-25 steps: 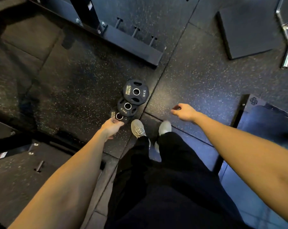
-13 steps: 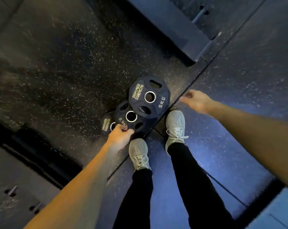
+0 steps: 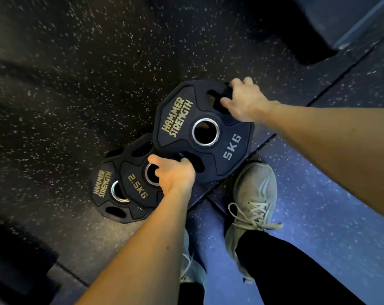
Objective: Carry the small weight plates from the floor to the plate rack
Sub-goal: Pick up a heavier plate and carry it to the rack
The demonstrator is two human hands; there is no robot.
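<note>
Three black Hammer Strength plates overlap on the speckled rubber floor. The largest, a 5 kg plate, lies on top at the far end. My right hand grips its far rim, thumb in the upper grip slot. My left hand holds its near edge, fingers hooked in the lower slot. Under it sits a 2.5 kg plate, partly covered by my left hand. The smallest plate lies lowest, at the left.
My two grey sneakers, right and left, stand just right of the plates. A dark equipment base crosses the top right corner. A floor-tile seam runs diagonally past the plates.
The view has dropped much closer to the plates. My right hand swung in from open floor onto the 5 kg plate's far rim. My left hand shifted from the 2.5 kg plate's edge onto the 5 kg plate.
</note>
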